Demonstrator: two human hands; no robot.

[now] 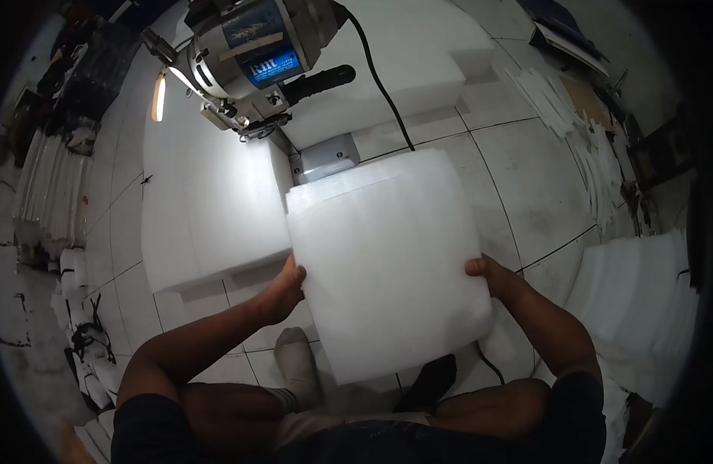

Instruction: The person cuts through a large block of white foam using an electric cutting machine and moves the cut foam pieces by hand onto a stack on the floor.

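Observation:
A stack of white foam sheets (pixel 391 263) is held up in front of me between both hands. My left hand (pixel 285 290) grips its left edge, thumb at the side and fingers hidden beneath. At the right edge my right hand (pixel 492 276) holds it the same way, thumb on top. Just beyond the stack stands an electric cloth cutting machine (pixel 256 58) with a blue label, a black handle and a lit lamp. Its grey metal base (pixel 325 157) lies close to the stack's far edge. A large white foam block (pixel 213 209) sits left of the machine.
More white foam (pixel 387 62) lies behind the machine. A black power cable (pixel 378 77) runs down behind the stack. Foam strips (pixel 553 100) lie at the right, above a curved foam pile (pixel 639 298). Bundled sheets (pixel 51 182) stand left on the tiled floor (pixel 484 178).

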